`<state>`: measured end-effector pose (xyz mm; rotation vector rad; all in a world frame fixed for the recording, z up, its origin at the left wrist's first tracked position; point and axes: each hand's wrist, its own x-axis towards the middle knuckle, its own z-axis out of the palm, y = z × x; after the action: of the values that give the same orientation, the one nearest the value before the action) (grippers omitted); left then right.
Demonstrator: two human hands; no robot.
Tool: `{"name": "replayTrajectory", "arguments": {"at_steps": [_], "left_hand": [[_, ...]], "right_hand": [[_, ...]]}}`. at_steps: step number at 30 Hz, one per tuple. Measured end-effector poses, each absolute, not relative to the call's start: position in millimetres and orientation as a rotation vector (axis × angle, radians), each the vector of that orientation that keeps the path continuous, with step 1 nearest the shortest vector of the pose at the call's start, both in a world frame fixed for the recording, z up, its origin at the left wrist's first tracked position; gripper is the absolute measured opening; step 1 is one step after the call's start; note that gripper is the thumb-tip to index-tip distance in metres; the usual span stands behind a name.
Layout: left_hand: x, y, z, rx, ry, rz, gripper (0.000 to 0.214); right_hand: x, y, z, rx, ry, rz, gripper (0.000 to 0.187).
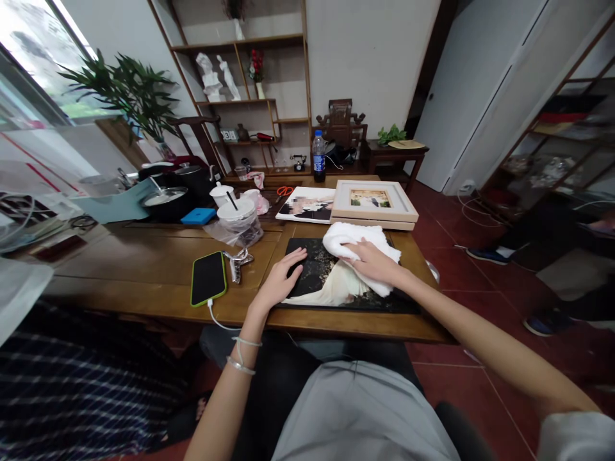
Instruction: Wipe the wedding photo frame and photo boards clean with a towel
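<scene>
A large dark photo print lies flat at the near edge of the wooden table. My left hand rests open on its left edge, fingers flat and pointing away from me. My right hand presses down on a white cloth bunched on top of the print, fingers curled over it. Beyond the print stand a pale framed picture and another unframed photo print.
A phone in a green case with a white cable lies left of the print, beside a metal clip. Farther back are a plastic-wrapped cup, pots, red scissors and a blue-capped bottle. Someone's shoes show at right on the red tile floor.
</scene>
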<state>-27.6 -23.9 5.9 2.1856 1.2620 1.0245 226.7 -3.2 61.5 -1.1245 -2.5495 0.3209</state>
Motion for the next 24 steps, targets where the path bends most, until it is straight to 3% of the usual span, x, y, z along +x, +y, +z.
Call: {"name": "replayTrajectory", "arguments": {"at_steps": [7,17,24], "left_hand": [[-26.7,-20.6,10.9,2.031,1.287,1.053,0.037],[-17.9,-29.8,19.8,1.956,1.31,1.195,0.042],[-22.9,-29.6,11.2,2.135,1.288,1.017,0.038]], "right_hand": [[189.1,-21.8,52.8,-1.221,-2.7,0.074,0.053],[191.6,-90.9,73.8,-0.442,-2.937,0.474,0.044],[243.2,-74.9,74.0,-0.855,-2.764,0.705,0.047]]}}
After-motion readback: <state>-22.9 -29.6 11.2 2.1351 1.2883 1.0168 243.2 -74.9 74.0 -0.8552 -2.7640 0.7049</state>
